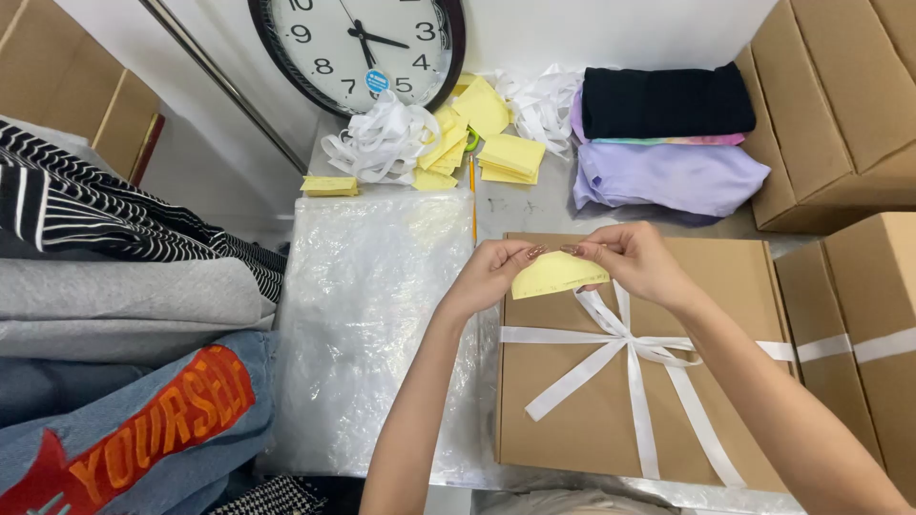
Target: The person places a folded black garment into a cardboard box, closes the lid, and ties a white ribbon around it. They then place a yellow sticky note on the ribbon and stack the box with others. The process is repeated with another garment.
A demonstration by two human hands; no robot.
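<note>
From the head view, both hands, left hand (pixel 491 272) and right hand (pixel 634 259), pinch a curved yellow paper slip (pixel 556 276) just above the brown box (pixel 572 420), beside its white ribbon bow (pixel 625 341); best kept taut, fingertips at the edges, to avoid creasing.

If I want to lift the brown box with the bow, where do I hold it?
Hold the box by its left and right edges, one hand each side, low down. It lies flat and wide, and the ribbon bow on top would probably slip or come undone if pulled.
</note>
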